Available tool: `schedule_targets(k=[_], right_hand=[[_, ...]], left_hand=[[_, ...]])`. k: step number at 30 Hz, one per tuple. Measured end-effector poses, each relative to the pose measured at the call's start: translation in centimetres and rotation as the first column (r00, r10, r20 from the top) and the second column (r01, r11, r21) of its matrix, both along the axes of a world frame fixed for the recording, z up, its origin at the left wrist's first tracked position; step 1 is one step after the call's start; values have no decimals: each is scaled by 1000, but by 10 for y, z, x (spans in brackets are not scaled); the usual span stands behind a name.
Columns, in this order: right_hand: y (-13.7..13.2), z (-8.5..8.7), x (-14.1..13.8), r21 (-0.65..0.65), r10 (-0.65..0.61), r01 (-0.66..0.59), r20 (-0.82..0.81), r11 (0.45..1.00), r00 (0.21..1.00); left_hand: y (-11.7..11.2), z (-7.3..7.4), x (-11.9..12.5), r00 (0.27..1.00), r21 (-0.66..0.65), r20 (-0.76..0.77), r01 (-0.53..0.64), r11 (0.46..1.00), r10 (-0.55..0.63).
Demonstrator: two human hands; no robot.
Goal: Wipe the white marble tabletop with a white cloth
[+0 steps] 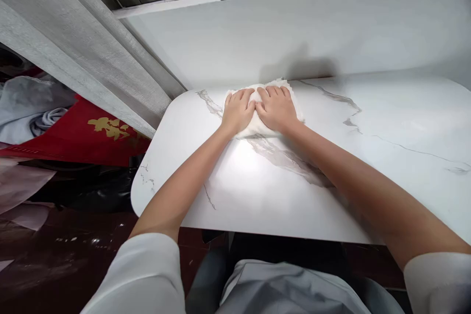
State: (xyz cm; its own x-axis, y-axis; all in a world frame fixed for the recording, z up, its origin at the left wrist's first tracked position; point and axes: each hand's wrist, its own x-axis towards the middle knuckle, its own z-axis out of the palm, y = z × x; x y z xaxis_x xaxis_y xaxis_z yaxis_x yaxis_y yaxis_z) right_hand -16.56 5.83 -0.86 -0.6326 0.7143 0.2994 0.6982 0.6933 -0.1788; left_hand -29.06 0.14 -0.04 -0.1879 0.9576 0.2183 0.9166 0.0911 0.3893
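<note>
A folded white cloth (253,130) lies on the white marble-patterned table (250,201), near its back edge. My left hand (239,110) rests palm down on the left part of the cloth, fingers laid over it and pointing away from me. On the right part, my right hand (276,108) lies flat in the same way, its fingers a little apart. The two thumbs almost meet at the middle of the cloth. Frayed-looking edges of the cloth show beyond the fingertips and to the right; most of its middle is hidden under the hands.
A pale wall panel (228,34) rises right behind the table. At the left stands a grey-white post (84,44). Beyond it are a red bag (73,132) with gold print and some pale crumpled fabric (33,103). The dark red floor (73,255) shows below.
</note>
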Motion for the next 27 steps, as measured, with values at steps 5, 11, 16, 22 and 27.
schedule_targets(k=[5, 11, 16, 22, 27], right_hand=[[22, -2, -23, 12, -60, 60, -30, 998, 998], [33, -5, -40, 41, -87, 90, -66, 995, 994], [31, -10, -37, 46, -40, 44, -75, 998, 996], [-15, -7, -25, 32, 4, -3, -37, 999, 999], [-82, -1, -4, -10, 33, -33, 1, 999, 999]], left_hand=[[30, -1, -23, 999, 13, 7, 34, 999, -34], [44, -2, -40, 998, 14, 1, 58, 998, -58], [35, -3, -37, 999, 4, 1, 37, 999, -37], [-13, 0, -27, 1000, -19, 9, 17, 1000, -16], [-79, 2, -12, 999, -41, -21, 25, 999, -26]])
